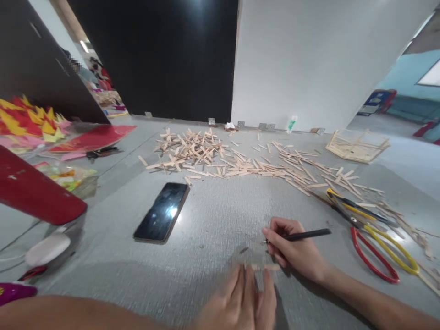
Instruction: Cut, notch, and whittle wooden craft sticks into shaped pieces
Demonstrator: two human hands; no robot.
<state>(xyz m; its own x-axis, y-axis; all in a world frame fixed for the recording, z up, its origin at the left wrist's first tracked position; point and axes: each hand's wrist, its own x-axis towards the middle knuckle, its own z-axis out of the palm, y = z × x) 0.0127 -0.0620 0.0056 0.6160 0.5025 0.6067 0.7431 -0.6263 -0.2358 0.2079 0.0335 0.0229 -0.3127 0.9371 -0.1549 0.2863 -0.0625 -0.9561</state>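
Head camera, looking down at the grey floor (213,215), and both hands are low in the frame. The right hand (297,254) pinches a black pen (302,235) between thumb and forefinger, the other fingers curled under; the pen's long axis runs left to right, tip pointing left and touching down just beside a short wooden stick (266,267). That stick lies crosswise, long axis also left to right, right at the fingertips of the left hand (240,300). The left fingers are stretched forward and close together, pressing flat near the stick's left end, possibly through a clear ruler, though the blur makes that hard to call. So the stick sits between the two hands: just ahead of the left fingers, just below and left of the right hand's knuckles, with the pen tip the nearest thing to it.

Taking the stick as landmark: a dark phone (161,211) lies up and to its left, well apart. Scissors with red and yellow handles (374,247) rest off to its right. Farther back, a wide scatter of wooden sticks (220,158) spreads across the floor, and a small stick frame (357,145) stands far back right.
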